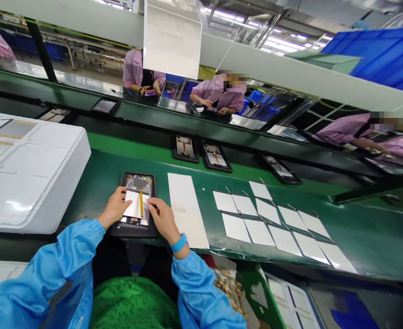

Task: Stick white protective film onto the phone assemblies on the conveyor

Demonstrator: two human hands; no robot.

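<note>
right hand [164, 222] and left hand [114, 209] curl onto tablet [138, 183].

We look from head height, forward and steeply down, close above the opened tablet [138, 183] on the green bench [359, 237].

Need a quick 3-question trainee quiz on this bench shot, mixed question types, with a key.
1. True or false: the left hand and the right hand are both on the open tablet.
2. Seen from the person, where is the stack of white trays relative to the tablet? A) to its left B) to its right C) on top of it
3. Fill in: the wristband by the right hand is ___ in colour.

Key: 1 true; 2 A; 3 blue.
</note>
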